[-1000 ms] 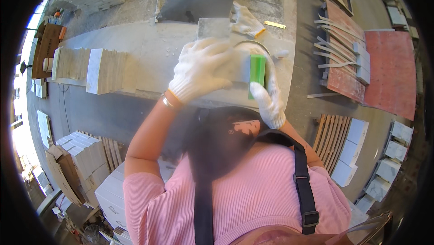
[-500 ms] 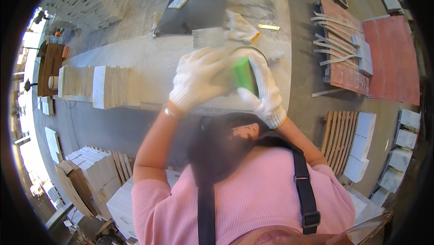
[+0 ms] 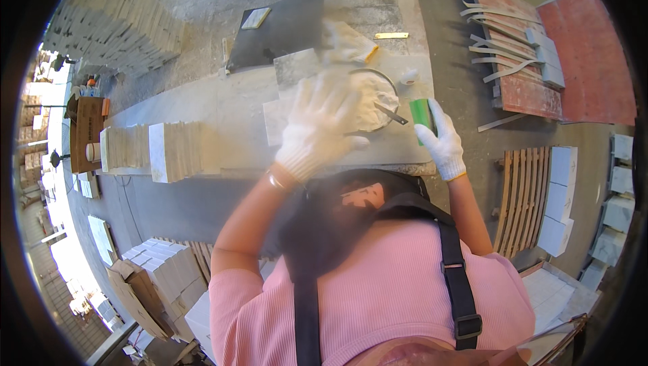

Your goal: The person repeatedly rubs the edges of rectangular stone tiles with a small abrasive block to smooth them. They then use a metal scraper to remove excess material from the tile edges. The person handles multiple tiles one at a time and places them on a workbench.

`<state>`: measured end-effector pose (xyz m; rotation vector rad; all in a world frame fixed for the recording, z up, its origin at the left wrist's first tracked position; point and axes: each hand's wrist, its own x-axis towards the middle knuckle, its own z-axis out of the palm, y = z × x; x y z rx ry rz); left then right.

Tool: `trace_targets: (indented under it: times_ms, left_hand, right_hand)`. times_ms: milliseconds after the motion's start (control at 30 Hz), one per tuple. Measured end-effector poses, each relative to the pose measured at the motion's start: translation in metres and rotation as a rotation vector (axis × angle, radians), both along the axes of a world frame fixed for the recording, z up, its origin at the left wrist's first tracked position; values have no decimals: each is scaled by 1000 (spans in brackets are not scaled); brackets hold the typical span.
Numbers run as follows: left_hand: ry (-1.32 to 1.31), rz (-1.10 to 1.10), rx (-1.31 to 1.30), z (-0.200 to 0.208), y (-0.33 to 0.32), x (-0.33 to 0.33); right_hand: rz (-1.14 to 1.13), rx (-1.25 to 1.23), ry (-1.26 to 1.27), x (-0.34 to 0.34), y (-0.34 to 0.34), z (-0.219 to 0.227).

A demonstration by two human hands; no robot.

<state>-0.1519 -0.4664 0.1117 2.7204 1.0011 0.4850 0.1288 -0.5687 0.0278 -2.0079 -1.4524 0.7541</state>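
My left hand (image 3: pixel 312 124), in a white knit glove, is spread flat over the worktable (image 3: pixel 233 106), its fingers slightly blurred. Part of a pale tile (image 3: pixel 273 122) shows beside and under it. At the table's right edge my right hand (image 3: pixel 445 142), also gloved, grips a green block (image 3: pixel 421 122) between thumb and fingers. Between the hands stands a round bowl (image 3: pixel 397 88) of white powder or paste (image 3: pixel 371 93). A dark flat strip with a hole, like a scraper (image 3: pixel 391 114), lies across its rim.
Beyond the bowl lie a spare glove (image 3: pixel 347 43), a grey tile (image 3: pixel 295 66) and a black sheet (image 3: pixel 277 34). Tile rows (image 3: pixel 156 152) stand at the left, with a tall stack (image 3: pixel 111 22) behind. A red board (image 3: pixel 587 62) and a slatted pallet (image 3: pixel 523 197) are to the right.
My right hand has moved right, carrying the green block away from the bowl, which now shows with the scraper. My left hand's fingers have spread wider. The whole view has shifted slightly.
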Motion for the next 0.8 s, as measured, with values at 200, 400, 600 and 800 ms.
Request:
trace_targets:
  times_ms: [200,400,600,800]
  left_hand:
    - [-165,-421,-292,5,-15,19]
    - [-160,-105,-261,11,-12,-20]
    - [111,260,-95,5,5,-32]
    - [183,225,-17,0,10,-21]
  right_hand:
    - [21,-216,-341,-7,-10,-27]
    - [14,174,-560,-12,7,-5]
    - [208,-88,-467,-34,48,-10]
    - [243,-167,-452,-36,58,-15]
